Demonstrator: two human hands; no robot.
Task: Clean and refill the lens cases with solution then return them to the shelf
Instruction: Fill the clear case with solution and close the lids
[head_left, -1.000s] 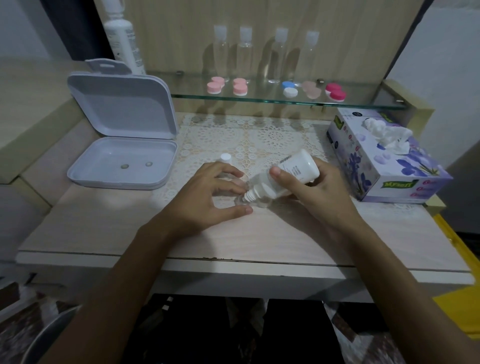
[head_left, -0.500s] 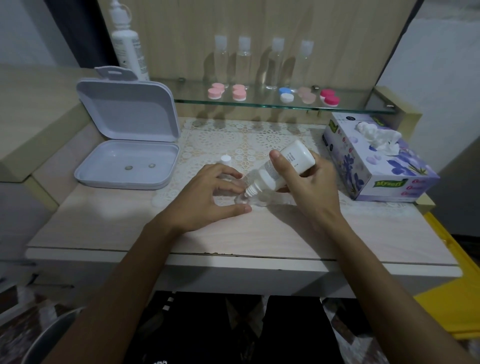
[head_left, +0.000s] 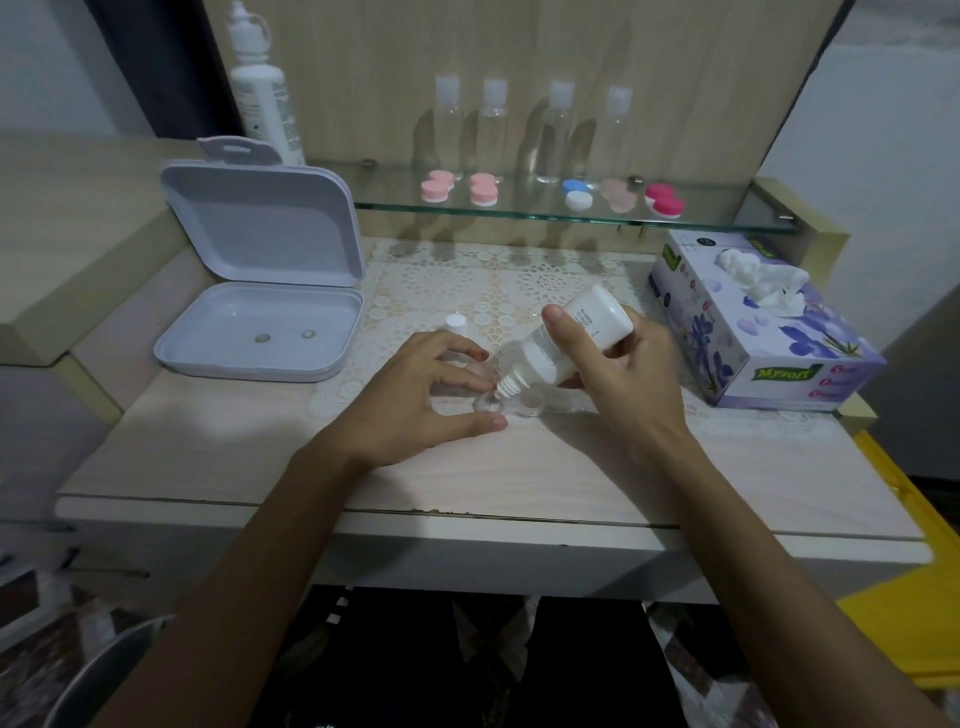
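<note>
Clear lens case (head_left: 511, 404) — faint, half-hidden under tilted solution bottle (head_left: 566, 340).

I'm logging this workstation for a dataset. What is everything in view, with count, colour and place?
solution bottle: 1, white, tilted nozzle-down over the clear case, in the right hand
clear case: 1, clear, on the table between the hands
cap: 1, white, on the lace mat behind the left hand
box: 1, lavender-grey, open, table's left; two small round things inside
tissue box: 1, purple floral, table's right
lens cases: 5, pink, pink, blue-white, beige, magenta, on the glass shelf
clear bottles: 4, behind the cases
tall bottle: 1, white, shelf's left end
left hand: steadies the case
right hand: grips the bottle
</note>
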